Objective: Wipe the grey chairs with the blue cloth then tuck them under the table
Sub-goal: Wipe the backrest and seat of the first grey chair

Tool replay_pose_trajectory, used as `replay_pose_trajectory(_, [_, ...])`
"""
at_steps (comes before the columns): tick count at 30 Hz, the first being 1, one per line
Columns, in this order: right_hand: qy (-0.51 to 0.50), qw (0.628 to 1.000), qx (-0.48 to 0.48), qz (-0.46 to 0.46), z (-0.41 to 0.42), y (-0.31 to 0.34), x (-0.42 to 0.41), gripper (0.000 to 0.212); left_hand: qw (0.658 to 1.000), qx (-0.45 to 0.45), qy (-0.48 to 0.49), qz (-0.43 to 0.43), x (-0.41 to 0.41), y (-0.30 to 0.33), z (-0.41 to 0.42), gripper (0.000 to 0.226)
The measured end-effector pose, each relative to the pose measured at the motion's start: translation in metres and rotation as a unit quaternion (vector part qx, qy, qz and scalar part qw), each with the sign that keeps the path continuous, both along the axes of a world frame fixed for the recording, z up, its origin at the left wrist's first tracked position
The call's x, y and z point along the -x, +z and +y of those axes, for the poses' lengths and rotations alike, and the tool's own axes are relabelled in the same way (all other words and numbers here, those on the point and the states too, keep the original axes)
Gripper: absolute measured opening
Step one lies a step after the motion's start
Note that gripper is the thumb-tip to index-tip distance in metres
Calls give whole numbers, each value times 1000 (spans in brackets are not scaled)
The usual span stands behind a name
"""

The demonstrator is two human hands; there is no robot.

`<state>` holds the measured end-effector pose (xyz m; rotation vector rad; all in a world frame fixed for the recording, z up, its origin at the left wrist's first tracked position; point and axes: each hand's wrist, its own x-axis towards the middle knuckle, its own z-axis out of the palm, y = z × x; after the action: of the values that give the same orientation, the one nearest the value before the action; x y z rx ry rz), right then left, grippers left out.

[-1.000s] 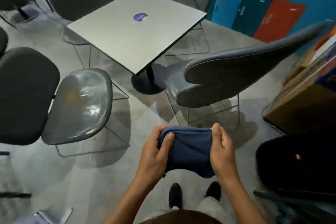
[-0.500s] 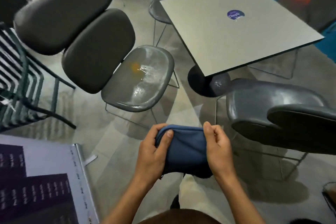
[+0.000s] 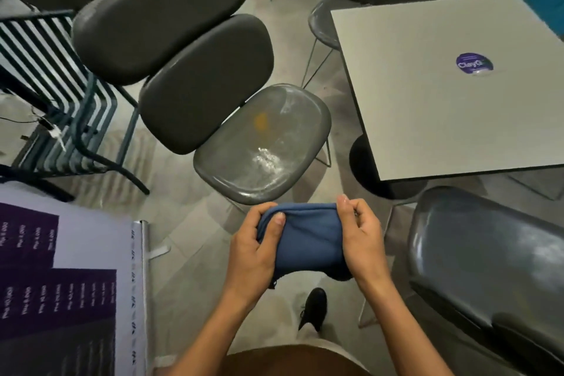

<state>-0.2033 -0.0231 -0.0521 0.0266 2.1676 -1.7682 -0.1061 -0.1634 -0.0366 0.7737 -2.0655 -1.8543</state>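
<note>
Standing by the table (image 3: 442, 107), a person holds the blue cloth (image 3: 305, 238) folded between both hands: left hand (image 3: 256, 250) and right hand (image 3: 360, 238) each grip a side, just before the smeared grey chair (image 3: 262, 146)

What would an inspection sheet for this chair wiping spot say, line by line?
Surface: square grey table top, round purple sticker.
Job's things: folded blue cloth; glossy grey chair seat with orange stain, wet patch, not tucked; second grey chair at right.
Clutter: purple printed banner on floor.
Grippers: left hand, right hand both grip cloth.
Cables: dark cable under the striped green metal chair.
Surroundings: grey floor, black shoe.
</note>
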Motion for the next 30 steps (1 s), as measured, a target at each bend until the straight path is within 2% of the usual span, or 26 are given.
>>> replay_pose_trajectory(9, [66, 997, -18, -27, -64, -15, 62, 39, 998, -2, 66, -24, 48, -17, -55, 13])
replay_pose_trajectory(18, [135, 991, -11, -21, -183, -13, 148, 45, 991, 4, 133, -26, 129, -28, -172, 9])
replay_pose_trajectory(20, [134, 991, -24, -1, -208, -10, 170, 42, 989, 28, 141, -28, 148, -28, -198, 6])
replay_pose_trajectory(26, [144, 989, -41, 7, -264, -12, 215, 41, 984, 58, 168, -20, 189, -24, -250, 18])
replay_pose_trajectory(30, [185, 982, -45, 9, -293, -11, 247, 45, 981, 36, 189, -29, 211, -26, -270, 8])
